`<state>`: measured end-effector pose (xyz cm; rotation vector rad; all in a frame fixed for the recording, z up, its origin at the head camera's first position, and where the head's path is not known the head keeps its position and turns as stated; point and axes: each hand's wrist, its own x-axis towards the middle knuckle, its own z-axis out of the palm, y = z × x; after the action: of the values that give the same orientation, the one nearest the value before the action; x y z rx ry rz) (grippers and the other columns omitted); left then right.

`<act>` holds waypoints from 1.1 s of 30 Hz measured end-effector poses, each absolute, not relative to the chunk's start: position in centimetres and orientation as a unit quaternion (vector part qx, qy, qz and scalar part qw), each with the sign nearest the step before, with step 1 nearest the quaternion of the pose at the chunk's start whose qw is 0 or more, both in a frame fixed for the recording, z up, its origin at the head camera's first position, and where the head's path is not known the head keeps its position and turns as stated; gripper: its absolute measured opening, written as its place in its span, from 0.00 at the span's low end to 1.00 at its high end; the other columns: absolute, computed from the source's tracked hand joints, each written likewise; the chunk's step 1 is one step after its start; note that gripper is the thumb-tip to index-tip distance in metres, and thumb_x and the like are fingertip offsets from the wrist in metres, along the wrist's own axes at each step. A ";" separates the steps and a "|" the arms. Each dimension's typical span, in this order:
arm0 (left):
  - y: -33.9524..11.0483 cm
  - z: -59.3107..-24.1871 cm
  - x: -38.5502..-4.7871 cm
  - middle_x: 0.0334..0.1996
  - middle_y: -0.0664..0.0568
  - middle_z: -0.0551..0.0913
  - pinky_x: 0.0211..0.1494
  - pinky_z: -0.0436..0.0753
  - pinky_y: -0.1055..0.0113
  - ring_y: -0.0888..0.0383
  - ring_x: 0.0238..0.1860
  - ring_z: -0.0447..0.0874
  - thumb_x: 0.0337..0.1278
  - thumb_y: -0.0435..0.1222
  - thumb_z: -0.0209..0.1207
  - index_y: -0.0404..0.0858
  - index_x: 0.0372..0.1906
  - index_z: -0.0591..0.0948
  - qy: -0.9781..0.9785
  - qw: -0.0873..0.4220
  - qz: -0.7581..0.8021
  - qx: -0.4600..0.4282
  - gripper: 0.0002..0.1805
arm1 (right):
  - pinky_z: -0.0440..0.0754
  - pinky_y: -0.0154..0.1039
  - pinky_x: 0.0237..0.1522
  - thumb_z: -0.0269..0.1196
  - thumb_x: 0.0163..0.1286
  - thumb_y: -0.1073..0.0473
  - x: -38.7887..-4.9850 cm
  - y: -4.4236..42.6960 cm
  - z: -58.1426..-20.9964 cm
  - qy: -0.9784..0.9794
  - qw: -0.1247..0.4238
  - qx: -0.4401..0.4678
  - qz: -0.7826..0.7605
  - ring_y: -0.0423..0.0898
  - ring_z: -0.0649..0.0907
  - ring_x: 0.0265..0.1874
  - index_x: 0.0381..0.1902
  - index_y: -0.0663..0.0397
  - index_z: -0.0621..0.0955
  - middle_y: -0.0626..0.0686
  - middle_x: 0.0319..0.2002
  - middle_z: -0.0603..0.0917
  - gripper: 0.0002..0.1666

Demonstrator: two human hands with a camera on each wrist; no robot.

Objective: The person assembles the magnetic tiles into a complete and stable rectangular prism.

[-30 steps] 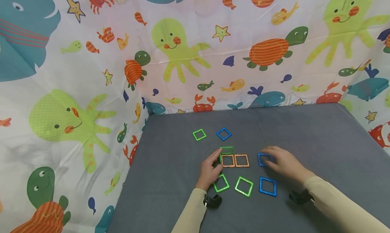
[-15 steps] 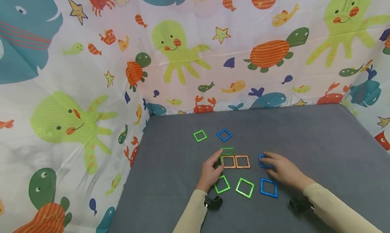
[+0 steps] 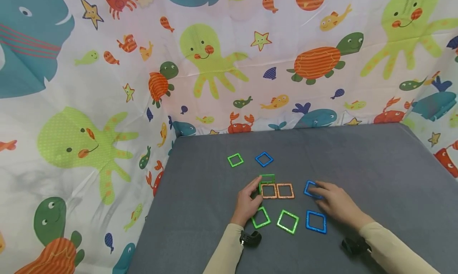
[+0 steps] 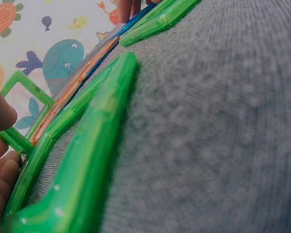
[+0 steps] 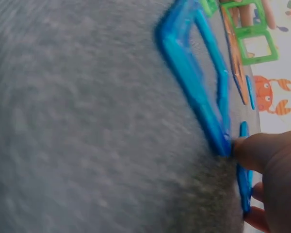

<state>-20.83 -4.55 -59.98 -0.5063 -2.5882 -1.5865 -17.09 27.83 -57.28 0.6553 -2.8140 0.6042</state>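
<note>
Two orange magnetic tiles [image 3: 285,191] lie flat side by side. Green magnetic tiles [image 3: 267,178] stand upright along the left one's back and left edges. My left hand [image 3: 247,202] holds the green tile on the left edge, its fingers on both sides of it in the left wrist view. To the right, my right hand [image 3: 338,202] has thumb and fingers around a flat blue magnetic tile [image 3: 308,187], partly covered by the fingers. In the right wrist view that blue tile [image 5: 244,189] shows beside the thumb [image 5: 252,150].
Nearer me lie two green tiles [image 3: 288,222] and a blue tile [image 3: 316,222]; the left green one is partly behind my left wrist. Farther back lie a green tile [image 3: 235,160] and a blue tile [image 3: 264,159]. A printed curtain [image 3: 222,103] borders the grey table [image 3: 193,194].
The blue tile under my right hand has turned slightly, and that hand has shifted a little right and toward me. My left hand keeps its place at the green tile.
</note>
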 end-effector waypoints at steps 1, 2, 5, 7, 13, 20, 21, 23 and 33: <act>-4.5 -60.0 -20.8 0.73 0.52 0.74 0.69 0.78 0.51 0.53 0.72 0.75 0.60 0.29 0.56 0.52 0.74 0.72 -0.841 0.032 -0.515 -0.164 0.36 | 0.82 0.66 0.50 0.71 0.61 0.65 -17.1 27.8 -57.3 -0.949 0.100 0.218 0.203 0.69 0.83 0.54 0.54 0.52 0.87 0.69 0.59 0.82 0.21; -4.5 -59.9 -20.8 0.73 0.52 0.74 0.69 0.78 0.51 0.53 0.72 0.75 0.60 0.29 0.56 0.52 0.74 0.72 -0.841 0.032 -0.515 -0.164 0.36 | 0.82 0.67 0.49 0.71 0.61 0.65 -17.0 27.7 -57.4 -0.949 0.106 0.214 0.203 0.69 0.83 0.54 0.53 0.52 0.87 0.69 0.58 0.82 0.21; -4.4 -59.8 -20.8 0.73 0.52 0.74 0.69 0.78 0.51 0.53 0.72 0.75 0.60 0.29 0.56 0.52 0.74 0.72 -0.842 0.030 -0.513 -0.162 0.36 | 0.81 0.68 0.48 0.70 0.60 0.65 -17.0 27.4 -57.4 -0.951 0.115 0.202 0.203 0.69 0.83 0.53 0.52 0.53 0.87 0.69 0.57 0.83 0.20; -4.4 -59.8 -20.8 0.73 0.52 0.74 0.70 0.78 0.51 0.53 0.72 0.75 0.60 0.29 0.56 0.52 0.74 0.72 -0.842 0.027 -0.515 -0.161 0.36 | 0.81 0.68 0.48 0.70 0.60 0.66 -17.0 27.2 -57.4 -0.953 0.116 0.194 0.202 0.68 0.83 0.53 0.52 0.53 0.87 0.68 0.56 0.83 0.20; -4.3 -59.8 -20.8 0.73 0.52 0.74 0.71 0.76 0.52 0.54 0.72 0.75 0.60 0.29 0.56 0.52 0.74 0.72 -0.842 0.019 -0.518 -0.151 0.36 | 0.80 0.68 0.48 0.70 0.61 0.66 -17.2 26.9 -57.4 -0.955 0.114 0.189 0.198 0.69 0.83 0.53 0.52 0.55 0.87 0.69 0.56 0.83 0.20; -4.4 -59.8 -20.9 0.73 0.54 0.74 0.71 0.77 0.51 0.54 0.72 0.75 0.60 0.29 0.56 0.53 0.74 0.72 -0.843 0.015 -0.518 -0.145 0.36 | 0.81 0.68 0.48 0.71 0.61 0.65 -17.4 26.8 -57.1 -0.957 0.103 0.201 0.183 0.69 0.84 0.52 0.51 0.53 0.87 0.69 0.56 0.83 0.19; -4.4 -59.8 -20.9 0.73 0.54 0.74 0.71 0.77 0.51 0.54 0.72 0.75 0.60 0.29 0.56 0.54 0.74 0.72 -0.843 0.015 -0.518 -0.144 0.36 | 0.81 0.68 0.48 0.71 0.61 0.65 -17.5 26.8 -57.0 -0.957 0.101 0.202 0.181 0.69 0.84 0.52 0.52 0.53 0.87 0.69 0.56 0.83 0.19; -4.4 -59.8 -20.8 0.73 0.54 0.74 0.71 0.77 0.51 0.54 0.72 0.75 0.60 0.29 0.56 0.54 0.74 0.72 -0.844 0.014 -0.517 -0.142 0.36 | 0.81 0.68 0.47 0.71 0.61 0.66 -17.5 26.9 -57.0 -0.957 0.100 0.205 0.180 0.68 0.84 0.52 0.51 0.53 0.87 0.69 0.56 0.84 0.19; -4.3 -59.7 -20.8 0.73 0.54 0.74 0.70 0.77 0.52 0.54 0.71 0.76 0.60 0.29 0.56 0.54 0.74 0.72 -0.843 0.015 -0.518 -0.142 0.36 | 0.84 0.62 0.48 0.69 0.63 0.67 -17.8 27.0 -56.5 -0.950 0.106 0.217 0.199 0.64 0.87 0.50 0.53 0.54 0.87 0.65 0.52 0.87 0.20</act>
<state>-20.83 -4.34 -59.70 -0.4412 -2.6257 -1.6123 -17.80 26.98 -56.50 0.6380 -2.7972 0.5862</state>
